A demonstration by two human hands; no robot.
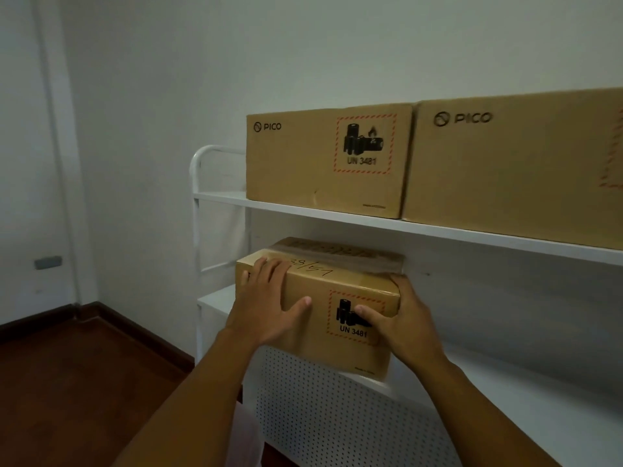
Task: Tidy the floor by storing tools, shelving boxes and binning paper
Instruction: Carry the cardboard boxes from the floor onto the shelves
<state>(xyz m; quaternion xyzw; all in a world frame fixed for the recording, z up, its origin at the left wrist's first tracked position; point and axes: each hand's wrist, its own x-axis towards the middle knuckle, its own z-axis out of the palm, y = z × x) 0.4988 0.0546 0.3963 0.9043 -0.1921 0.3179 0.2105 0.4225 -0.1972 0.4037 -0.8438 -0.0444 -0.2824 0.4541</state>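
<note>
– What's cut off or hard to read here?

– The right box (512,163) on the top shelf (337,215) runs out of frame, so its red-hatched label shows only as a sliver. The left box (327,160) beside it is whole: PICO logo, battery pictogram, UN 3481. On the held box (337,308) the handwritten digits on top are a scrawl I can't read for sure, and small print at the lower corner is too blurred.

– And the hands?

– The left hand (266,305) lies over the box's near left corner, fingers curled across the top edge, thumb flat on the front. The right hand (401,318) clasps the right end; its thumb covers part of the battery label, and its fingers go round the far side, hidden.

– Where is that box?

– On the lower shelf (505,392), at its left end, under the top shelf. Whether it sits fully down I cannot tell.

– Materials?

– Plain brown cardboard, clear tape glossy across the held box's top. White metal rack (197,170) with a rounded tube frame, a perforated panel (330,416) below. Dark wood floor (84,382), pale wall (151,96)
</note>
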